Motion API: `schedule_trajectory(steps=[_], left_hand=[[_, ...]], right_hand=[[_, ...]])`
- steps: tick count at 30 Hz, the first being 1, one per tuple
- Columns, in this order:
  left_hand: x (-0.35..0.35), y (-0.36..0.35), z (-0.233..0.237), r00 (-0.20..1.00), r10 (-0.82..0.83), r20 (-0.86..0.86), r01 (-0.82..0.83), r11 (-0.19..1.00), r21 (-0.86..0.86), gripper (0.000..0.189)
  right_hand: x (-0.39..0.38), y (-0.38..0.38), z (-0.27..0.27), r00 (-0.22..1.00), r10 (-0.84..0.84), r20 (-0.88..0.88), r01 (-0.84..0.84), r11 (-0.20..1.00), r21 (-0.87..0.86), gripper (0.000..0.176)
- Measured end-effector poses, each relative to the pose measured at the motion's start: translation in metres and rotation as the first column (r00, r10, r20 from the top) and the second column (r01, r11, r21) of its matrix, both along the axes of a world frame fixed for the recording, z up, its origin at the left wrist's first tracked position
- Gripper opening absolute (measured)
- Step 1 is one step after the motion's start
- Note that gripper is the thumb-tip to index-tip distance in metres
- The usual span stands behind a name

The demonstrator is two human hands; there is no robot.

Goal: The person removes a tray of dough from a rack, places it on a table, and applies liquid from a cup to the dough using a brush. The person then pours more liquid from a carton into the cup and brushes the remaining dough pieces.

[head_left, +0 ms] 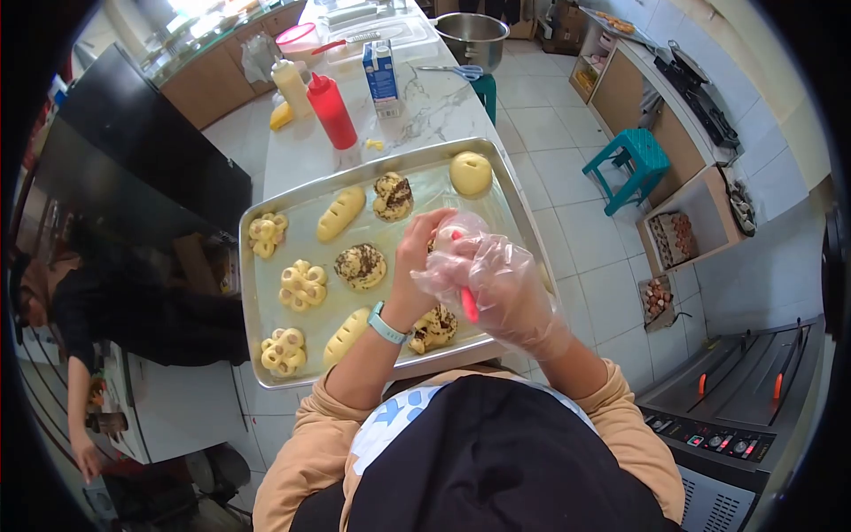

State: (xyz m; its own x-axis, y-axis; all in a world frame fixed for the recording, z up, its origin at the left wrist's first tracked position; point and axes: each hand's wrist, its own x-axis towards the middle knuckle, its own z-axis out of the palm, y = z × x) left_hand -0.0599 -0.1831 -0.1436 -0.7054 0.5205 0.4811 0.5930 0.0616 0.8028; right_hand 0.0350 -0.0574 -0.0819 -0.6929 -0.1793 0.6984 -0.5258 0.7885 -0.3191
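My gloved right hand (501, 288), in a thin clear plastic glove, is closed on a slim red-handled tool (468, 304); the tool's kind is hidden. My bare left hand (424, 253), with a pale green watch (387, 324) at the wrist, is curled against the right hand. Between them shows a small whitish thing with a red spot (455, 235), too covered to name. Both hands are above the right half of a metal baking tray (246, 293). On it lie shaped dough pieces: a round bun (471, 174), a slashed loaf (340, 214), a chocolate-sprinkled bun (361, 267) and a flower-shaped piece (303, 285).
Behind the tray on the marble table (425, 115) stand a red squeeze bottle (331, 112), a cream-coloured bottle (292, 89) and a blue carton (381, 80). Scissors (461, 71) lie near a steel pot (472, 40). Another person (133, 306) is at left; a green stool (628, 168) stands right.
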Motion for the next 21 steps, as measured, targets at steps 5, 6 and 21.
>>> schedule_trajectory(steps=[5, 6, 21], left_hand=[[0.024, 0.005, -0.005, 0.993, 0.066, 0.095, -0.069, 0.997, 0.024, 0.063], [0.026, 0.006, -0.005, 0.995, 0.068, 0.073, -0.070, 0.997, 0.029, 0.064], [0.033, 0.015, -0.026, 0.996, 0.091, -0.019, -0.093, 0.986, -0.136, 0.063]], right_hand=[[0.026, 0.024, 0.006, 0.969, -0.070, 0.237, 0.187, 0.836, -0.516, 0.014], [0.031, 0.027, 0.008, 0.967, -0.078, 0.241, 0.197, 0.831, -0.520, 0.014], [0.080, 0.096, -0.043, 0.919, -0.189, 0.347, 0.379, 0.179, -0.908, 0.029]])
